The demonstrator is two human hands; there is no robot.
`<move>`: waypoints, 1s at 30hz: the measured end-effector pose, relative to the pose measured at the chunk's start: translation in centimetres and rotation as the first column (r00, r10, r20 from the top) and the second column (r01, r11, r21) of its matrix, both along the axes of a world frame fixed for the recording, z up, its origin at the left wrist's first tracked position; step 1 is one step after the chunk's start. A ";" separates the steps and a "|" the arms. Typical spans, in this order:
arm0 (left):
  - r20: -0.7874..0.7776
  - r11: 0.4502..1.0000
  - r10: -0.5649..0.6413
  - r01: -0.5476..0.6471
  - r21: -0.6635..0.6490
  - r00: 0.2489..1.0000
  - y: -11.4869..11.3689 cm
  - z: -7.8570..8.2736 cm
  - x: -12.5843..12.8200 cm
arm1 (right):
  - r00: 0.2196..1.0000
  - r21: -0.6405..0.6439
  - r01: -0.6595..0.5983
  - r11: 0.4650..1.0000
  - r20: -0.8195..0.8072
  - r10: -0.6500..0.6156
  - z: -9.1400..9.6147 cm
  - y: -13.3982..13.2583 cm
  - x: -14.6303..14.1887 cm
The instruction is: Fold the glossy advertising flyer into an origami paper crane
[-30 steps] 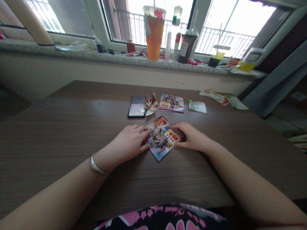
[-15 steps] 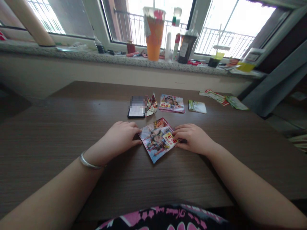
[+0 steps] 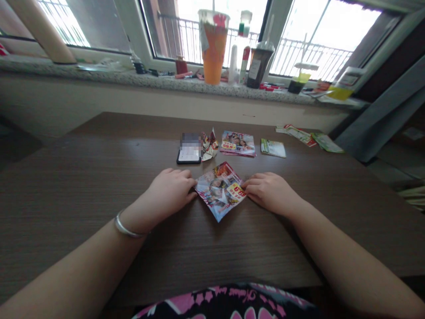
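A square, colourful printed paper sheet (image 3: 219,192) lies corner-on to me on the brown table (image 3: 83,186). Its left corner is pinched in the fingers of my left hand (image 3: 174,188), which wears a silver bangle on the wrist. On the other side, my right hand (image 3: 267,190) grips the right corner beside a yellow price patch. Both thumbs are partly hidden. Behind the sheet are a phone (image 3: 189,150), a folded paper shape (image 3: 210,146) and a stack of similar printed sheets (image 3: 238,143).
Further right lie a small stack of green and white cards (image 3: 272,148), a red and white paper strip (image 3: 300,135) and a green packet (image 3: 328,143). Along the windowsill (image 3: 159,82) stand a tall orange drink cup (image 3: 213,48), a dark drink cup (image 3: 260,65) and several small items.
The sheet has turned slightly and its near corner has shifted right and away from me. Its surface now looks a little bent. Both hands have closed further on its side corners.
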State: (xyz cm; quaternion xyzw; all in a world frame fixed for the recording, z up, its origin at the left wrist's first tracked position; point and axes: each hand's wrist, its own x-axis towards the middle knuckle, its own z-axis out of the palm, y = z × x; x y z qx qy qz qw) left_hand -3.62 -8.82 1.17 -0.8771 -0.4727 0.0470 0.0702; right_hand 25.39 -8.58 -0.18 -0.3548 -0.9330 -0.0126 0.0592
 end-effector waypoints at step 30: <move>0.180 0.978 0.191 -0.203 0.049 0.965 1.0 -1.7 1.3 | 0.800 -0.264 0.545 0.796 -0.122 -0.588 -1.4 0.6 -1.4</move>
